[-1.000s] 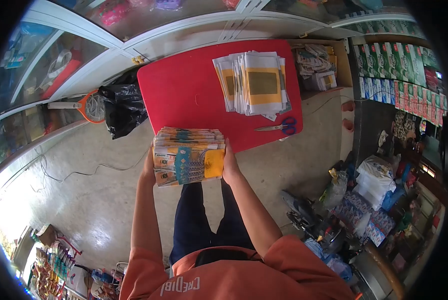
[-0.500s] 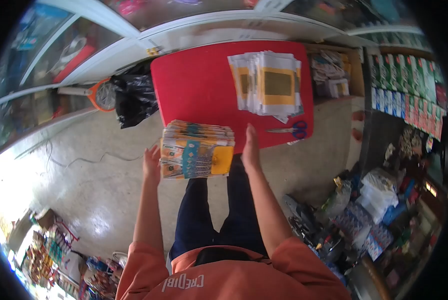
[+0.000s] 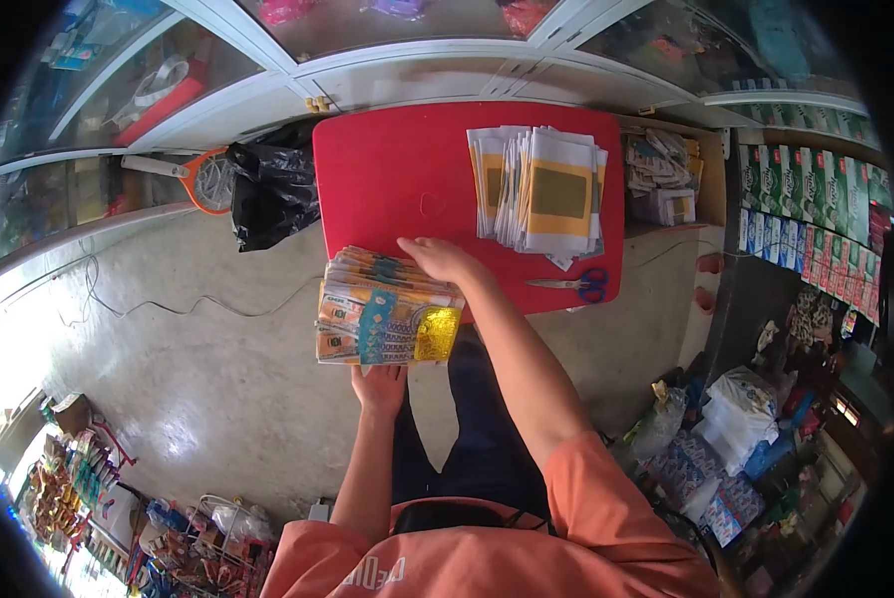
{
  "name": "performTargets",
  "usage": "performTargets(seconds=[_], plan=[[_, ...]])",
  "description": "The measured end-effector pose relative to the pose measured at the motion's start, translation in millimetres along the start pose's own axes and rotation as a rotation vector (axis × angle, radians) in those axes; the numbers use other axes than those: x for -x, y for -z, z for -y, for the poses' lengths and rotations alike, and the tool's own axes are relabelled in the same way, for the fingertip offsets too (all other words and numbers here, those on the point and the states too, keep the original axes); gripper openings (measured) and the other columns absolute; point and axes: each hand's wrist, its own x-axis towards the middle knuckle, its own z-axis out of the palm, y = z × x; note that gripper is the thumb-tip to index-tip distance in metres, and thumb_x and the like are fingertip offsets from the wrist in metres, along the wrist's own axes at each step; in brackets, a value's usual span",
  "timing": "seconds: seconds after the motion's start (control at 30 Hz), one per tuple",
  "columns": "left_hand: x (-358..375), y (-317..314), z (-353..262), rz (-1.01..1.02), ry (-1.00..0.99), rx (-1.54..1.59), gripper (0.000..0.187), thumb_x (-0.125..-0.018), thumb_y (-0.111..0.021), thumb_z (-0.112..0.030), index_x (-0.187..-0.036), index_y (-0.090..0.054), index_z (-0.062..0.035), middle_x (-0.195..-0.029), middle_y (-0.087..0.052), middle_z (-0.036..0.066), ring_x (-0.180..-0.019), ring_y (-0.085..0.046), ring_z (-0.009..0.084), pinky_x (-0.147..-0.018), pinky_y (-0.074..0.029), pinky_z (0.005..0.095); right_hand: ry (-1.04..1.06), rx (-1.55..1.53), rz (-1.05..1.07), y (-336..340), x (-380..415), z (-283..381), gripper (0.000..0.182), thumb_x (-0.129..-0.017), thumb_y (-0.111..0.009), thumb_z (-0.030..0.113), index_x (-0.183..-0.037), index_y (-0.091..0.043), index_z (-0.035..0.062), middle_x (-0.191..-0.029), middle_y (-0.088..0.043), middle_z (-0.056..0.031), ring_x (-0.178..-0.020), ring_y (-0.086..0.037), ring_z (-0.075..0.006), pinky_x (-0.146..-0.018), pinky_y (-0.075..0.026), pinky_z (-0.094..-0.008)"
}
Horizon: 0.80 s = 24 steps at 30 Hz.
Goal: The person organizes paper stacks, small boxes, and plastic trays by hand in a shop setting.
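A thick stack of colourful printed packets stands on its edge at the near rim of a red table. My left hand is under the stack's near side, fingers up against it. My right hand lies over the far top edge of the stack. A second pile of white and yellow envelopes is fanned out on the far right of the table.
Blue-handled scissors lie on the table's right front corner. A black plastic bag and an orange racket sit left of the table by glass cabinets. A cardboard box of packets stands at the right; goods crowd the floor at right.
My hands left the stack's two sides: the left went beneath its near edge, the right came over the top far edge. The view shifted slightly.
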Motion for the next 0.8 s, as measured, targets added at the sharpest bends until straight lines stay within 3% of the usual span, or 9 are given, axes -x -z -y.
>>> performTargets(seconds=[0.03, 0.2, 0.33, 0.57, 0.8], plan=[[-0.3, -4.9, 5.6, 0.056, -0.015, -0.005, 0.073, -0.101, -0.04, -0.056, -0.15, -0.035, -0.0024, -0.153, -0.041, 0.015, -0.141, -0.04, 0.032, -0.118, -0.032, 0.0492, -0.04, -0.01, 0.115, -2.9, -15.2, -1.8, 0.078, -0.102, -0.023, 0.064, -0.144, -0.052, 0.0058, -0.155, -0.043, -0.0166, -0.145, -0.036, -0.0366, -0.122, -0.019, -0.0568], [-11.1, -38.0, 23.4, 0.397, -0.161, -0.056, 0.054, -0.103, -0.04, -0.044, -0.145, -0.047, -0.0103, -0.144, -0.052, 0.01, -0.132, -0.049, 0.0304, -0.111, -0.039, 0.0479, -0.122, 0.066, 0.132, 5.0, -2.4, 26.5, 0.075, -0.102, -0.028, 0.062, -0.138, -0.058, 0.004, -0.15, -0.047, -0.0198, -0.142, -0.04, -0.0379, -0.118, -0.025, -0.0557], [-7.9, -55.5, 28.2, 0.373, -0.181, 0.016, 0.048, -0.104, -0.041, -0.04, -0.141, -0.049, -0.0099, -0.138, -0.056, 0.01, -0.126, -0.053, 0.0301, -0.108, -0.042, 0.0484, -0.102, 0.12, 0.064, -2.3, 0.6, 29.5, 0.074, -0.103, -0.026, 0.058, -0.139, -0.056, 0.0007, -0.151, -0.044, -0.022, -0.143, -0.038, -0.0383, -0.118, -0.024, -0.0598], [-18.8, -41.5, 19.9, 0.342, -0.1, 0.048, 0.053, -0.102, -0.044, -0.045, -0.138, -0.051, -0.0069, -0.136, -0.057, 0.014, -0.121, -0.056, 0.0334, -0.105, -0.046, 0.0506, -0.118, 0.115, 0.003, -13.1, 0.7, 22.5, 0.062, -0.101, -0.035, 0.051, -0.135, -0.058, 0.0051, -0.153, -0.04, -0.0181, -0.142, -0.037, -0.0371, -0.115, -0.027, -0.061], [-46.2, -26.6, 16.1, 0.327, -0.059, 0.082, 0.051, -0.102, -0.045, -0.043, -0.135, -0.053, -0.0053, -0.135, -0.059, 0.016, -0.121, -0.057, 0.037, -0.103, -0.048, 0.0526, -0.143, -0.027, 0.037, -15.8, 6.5, 23.2, 0.056, -0.101, -0.038, 0.05, -0.13, -0.057, 0.0065, -0.142, -0.053, -0.019, -0.134, -0.047, -0.0377, -0.115, -0.029, -0.0564]])
